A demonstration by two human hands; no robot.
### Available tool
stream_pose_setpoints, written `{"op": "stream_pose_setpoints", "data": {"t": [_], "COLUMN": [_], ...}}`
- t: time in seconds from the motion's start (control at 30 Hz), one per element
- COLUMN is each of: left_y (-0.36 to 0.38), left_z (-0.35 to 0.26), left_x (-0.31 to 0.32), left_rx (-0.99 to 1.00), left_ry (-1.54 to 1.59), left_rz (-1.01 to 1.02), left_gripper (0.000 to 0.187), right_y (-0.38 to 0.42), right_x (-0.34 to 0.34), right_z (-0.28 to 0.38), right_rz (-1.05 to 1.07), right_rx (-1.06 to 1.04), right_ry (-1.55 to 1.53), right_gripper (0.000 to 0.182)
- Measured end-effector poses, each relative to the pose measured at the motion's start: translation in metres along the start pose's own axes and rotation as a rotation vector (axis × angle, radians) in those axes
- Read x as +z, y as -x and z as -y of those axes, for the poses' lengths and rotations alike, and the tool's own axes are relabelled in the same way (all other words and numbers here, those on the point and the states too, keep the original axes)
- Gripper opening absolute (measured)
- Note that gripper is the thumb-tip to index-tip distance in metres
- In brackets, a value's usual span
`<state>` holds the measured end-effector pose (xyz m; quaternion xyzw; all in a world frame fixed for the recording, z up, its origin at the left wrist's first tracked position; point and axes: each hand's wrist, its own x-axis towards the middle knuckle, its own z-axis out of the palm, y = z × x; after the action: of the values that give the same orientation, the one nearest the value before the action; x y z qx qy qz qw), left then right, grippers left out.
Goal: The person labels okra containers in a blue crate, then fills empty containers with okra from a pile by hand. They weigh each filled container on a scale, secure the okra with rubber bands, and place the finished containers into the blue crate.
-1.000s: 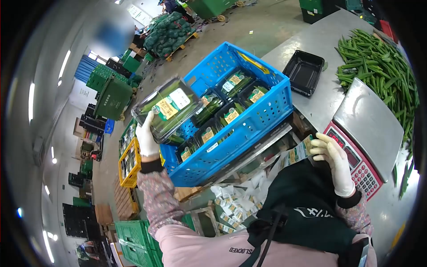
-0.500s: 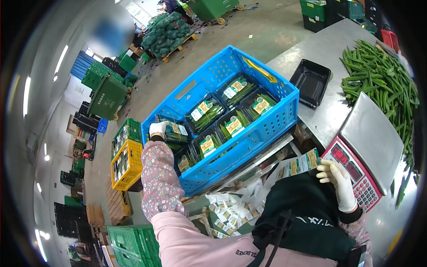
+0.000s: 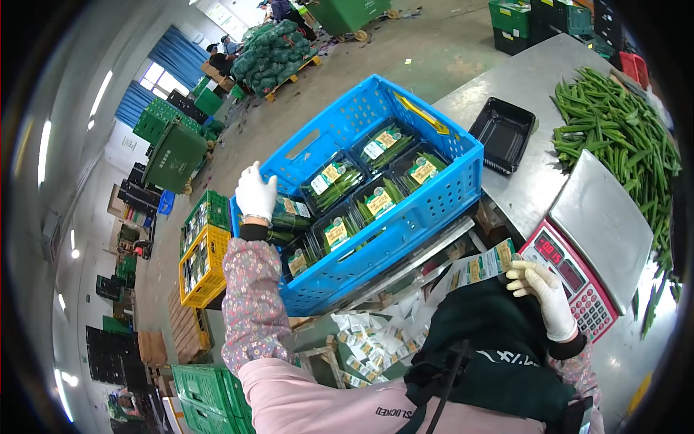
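My left hand (image 3: 256,192), in a white glove, is raised over the left end of the blue crate (image 3: 376,246). Its fingers are open and hold nothing. Inside the crate lie several black trays of okra with labels on top; the nearest to this hand is a labelled pack (image 3: 290,211). Low on the right, my gloved right hand (image 3: 546,296) is closed on the end of a strip of printed labels (image 3: 483,267), which stretches left across my dark apron. Just beyond that hand stands a red and white scale (image 3: 578,278) with a metal pan and lit digits.
On the metal table (image 3: 463,94) are an empty black tray (image 3: 504,134) and a heap of loose okra (image 3: 614,134). Used label backing (image 3: 383,347) piles up below the crate. A yellow crate (image 3: 206,267) and green crates (image 3: 210,394) stand to the left.
My left hand has let go of the pack at the crate's left end and lifted up and away from it. The right hand stays nearly still with the label strip.
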<state>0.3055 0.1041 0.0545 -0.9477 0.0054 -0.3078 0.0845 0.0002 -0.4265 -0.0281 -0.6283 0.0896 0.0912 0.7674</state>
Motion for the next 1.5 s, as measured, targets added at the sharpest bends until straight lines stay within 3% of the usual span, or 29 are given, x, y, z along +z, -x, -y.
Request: {"op": "stream_pose_setpoints", "data": {"t": [0.17,0.27,0.37,0.47,0.53,0.73,0.83,0.97,1.07,1.2,1.27,1.5], "left_y": [0.015,0.007,0.013,0.034,0.05,0.05,0.05,0.048,0.041,0.029,0.024,0.028], "left_z": [-0.056,-0.03,0.021,0.04,0.066,0.052,0.035,0.009,-0.004,-0.007,-0.002,0.005], "left_x": [-0.069,-0.06,-0.02,-0.001,0.03,0.012,0.013,0.035,0.043,0.056,0.064,0.066], "left_rx": [0.229,0.31,0.345,0.198,0.097,-0.006,0.164,0.357,0.406,0.43,0.425,0.452], "left_ry": [0.152,0.191,-0.003,-0.2,-0.171,-0.027,-0.275,-0.496,-0.603,-0.713,-0.683,-0.646], "left_rz": [0.181,0.217,0.162,0.522,0.757,0.728,0.549,0.676,0.73,0.948,1.05,1.001], "left_gripper": [0.046,0.041,0.038,0.048,0.054,0.057,0.059,0.06,0.088,0.1,0.097,0.078], "right_y": [0.014,0.027,0.039,0.047,0.051,0.055,0.055,0.054,0.051,0.043,0.038,0.024], "right_x": [-0.002,-0.006,-0.015,-0.023,-0.026,-0.031,-0.029,-0.025,-0.024,-0.022,-0.021,-0.012], "right_z": [0.01,0.009,0.002,-0.005,-0.006,-0.007,-0.006,-0.007,-0.007,-0.007,-0.009,-0.011], "right_rz": [0.036,0.036,0.04,0.017,0.01,-0.003,-0.002,-0.009,-0.018,-0.027,-0.028,0.004], "right_rx": [-0.032,-0.037,-0.036,-0.011,-0.006,-0.031,-0.02,0.01,0.032,0.044,0.034,0.051], "right_ry": [0.039,0.041,0.043,0.032,0.029,0.023,0.023,0.036,0.047,0.065,0.056,0.103], "right_gripper": [0.037,0.036,0.036,0.035,0.035,0.034,0.034,0.034,0.034,0.033,0.033,0.033]}}
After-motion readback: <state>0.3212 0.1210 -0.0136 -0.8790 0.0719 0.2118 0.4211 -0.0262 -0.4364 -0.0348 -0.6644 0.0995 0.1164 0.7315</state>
